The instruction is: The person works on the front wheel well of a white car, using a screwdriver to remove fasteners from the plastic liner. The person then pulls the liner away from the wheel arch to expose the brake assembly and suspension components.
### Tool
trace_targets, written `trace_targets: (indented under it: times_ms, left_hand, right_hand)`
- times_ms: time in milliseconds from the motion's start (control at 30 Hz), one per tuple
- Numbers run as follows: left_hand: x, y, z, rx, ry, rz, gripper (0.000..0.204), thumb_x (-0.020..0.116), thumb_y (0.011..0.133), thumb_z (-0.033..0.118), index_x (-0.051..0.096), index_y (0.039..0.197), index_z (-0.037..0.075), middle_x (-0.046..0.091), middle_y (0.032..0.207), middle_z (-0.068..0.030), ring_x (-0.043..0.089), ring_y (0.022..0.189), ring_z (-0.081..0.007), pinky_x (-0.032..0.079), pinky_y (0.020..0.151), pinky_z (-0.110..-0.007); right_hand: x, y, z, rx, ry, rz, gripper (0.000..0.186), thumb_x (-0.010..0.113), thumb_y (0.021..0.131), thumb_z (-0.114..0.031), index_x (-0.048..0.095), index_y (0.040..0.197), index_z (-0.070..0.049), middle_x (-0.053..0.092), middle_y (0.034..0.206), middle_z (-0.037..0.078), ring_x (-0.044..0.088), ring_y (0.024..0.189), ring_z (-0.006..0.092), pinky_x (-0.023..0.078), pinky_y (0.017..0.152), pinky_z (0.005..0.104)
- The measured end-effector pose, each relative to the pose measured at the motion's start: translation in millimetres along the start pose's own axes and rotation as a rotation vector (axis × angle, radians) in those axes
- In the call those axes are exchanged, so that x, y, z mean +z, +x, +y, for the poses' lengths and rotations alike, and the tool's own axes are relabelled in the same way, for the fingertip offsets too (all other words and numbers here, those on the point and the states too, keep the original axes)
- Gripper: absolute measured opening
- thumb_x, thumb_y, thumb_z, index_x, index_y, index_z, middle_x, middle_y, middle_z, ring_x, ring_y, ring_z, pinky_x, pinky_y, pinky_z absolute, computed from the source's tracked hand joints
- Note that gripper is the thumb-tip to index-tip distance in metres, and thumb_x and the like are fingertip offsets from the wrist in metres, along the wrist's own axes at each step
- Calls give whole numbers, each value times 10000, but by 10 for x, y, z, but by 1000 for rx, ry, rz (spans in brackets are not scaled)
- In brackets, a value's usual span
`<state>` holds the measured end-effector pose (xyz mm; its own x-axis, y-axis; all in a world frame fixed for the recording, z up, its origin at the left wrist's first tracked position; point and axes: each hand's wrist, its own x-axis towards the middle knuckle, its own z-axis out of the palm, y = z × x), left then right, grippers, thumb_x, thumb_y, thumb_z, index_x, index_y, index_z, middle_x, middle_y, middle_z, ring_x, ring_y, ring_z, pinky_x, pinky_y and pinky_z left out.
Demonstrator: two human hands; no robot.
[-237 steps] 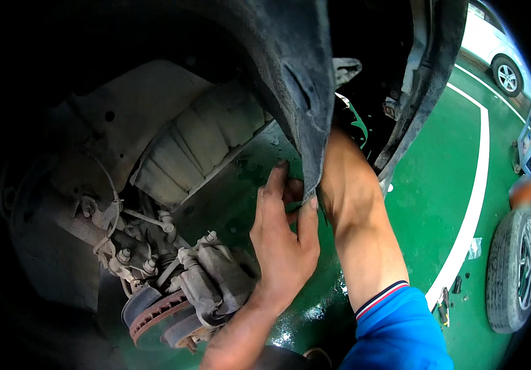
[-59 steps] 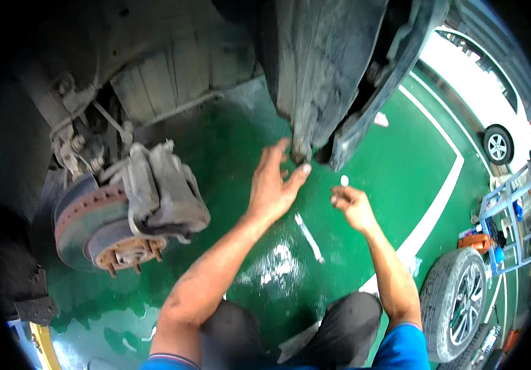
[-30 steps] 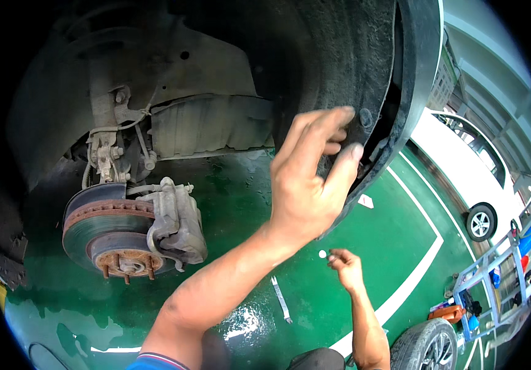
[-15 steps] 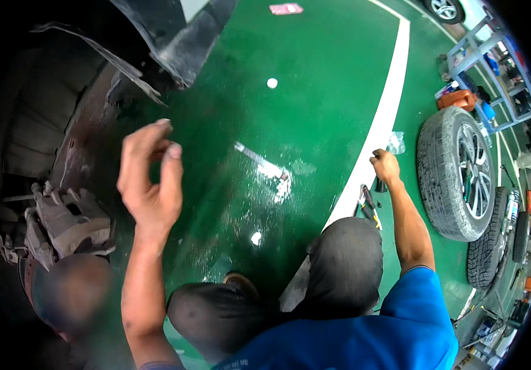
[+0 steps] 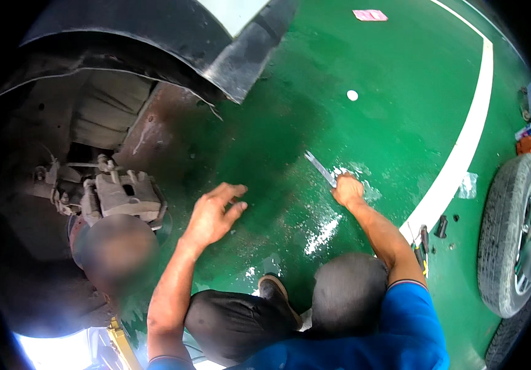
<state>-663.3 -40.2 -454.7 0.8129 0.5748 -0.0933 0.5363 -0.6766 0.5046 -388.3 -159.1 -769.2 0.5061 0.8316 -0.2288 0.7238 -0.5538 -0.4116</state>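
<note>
Flat metal tool (image 5: pixel 319 167) on green floor, centre frame | right hand (image 5: pixel 348 190) now closed on it, moved from lower right | left hand (image 5: pixel 211 214) open, empty, beside brake caliper (image 5: pixel 126 194).

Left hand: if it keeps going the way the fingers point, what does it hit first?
The left hand is open, fingers aimed up and right. That line crosses only bare green floor, so the way looks free, though depth is unclear.
</note>
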Motion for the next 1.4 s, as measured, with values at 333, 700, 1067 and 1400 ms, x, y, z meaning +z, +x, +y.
trace_targets:
  times_ms: [333,700,1067,1400]
  left_hand:
    - [307,340,-13,195,-22,-65,334,660,898,207,617,1197,65,644,1117,-146,640,1014,-356,523,865,-438]
    - [710,523,179,238,36,-50,376,657,893,201,542,1220,56,601,1136,-140,628,1023,-345,530,822,-468]
    - [386,345,-39,300,-574,-4,247,595,958,265,589,882,31,621,758,-183,616,737,-391,454,664,-506]
    - [-937,197,256,160,-667,510,282,681,905,136,648,1167,38,722,960,-113,709,870,-227,553,773,-340]
  right_hand:
    - [-536,-413,673,225,1180,-200,175,687,864,-29,664,1030,21,664,798,61,628,656,150,488,535,269]
    - [-2628,-802,-1031,-463,513,-83,178,698,843,-27,709,1019,-5,711,883,93,639,791,93,514,692,275]
    - [-2614,-678,-1986,-696,736,-288,330,568,987,-216,630,1193,34,617,1225,137,557,1169,257,428,1011,391]
    - [-3123,-899,-2332,-870,732,49,507,480,1038,-384,548,1233,79,568,696,32,539,606,91,392,519,230]
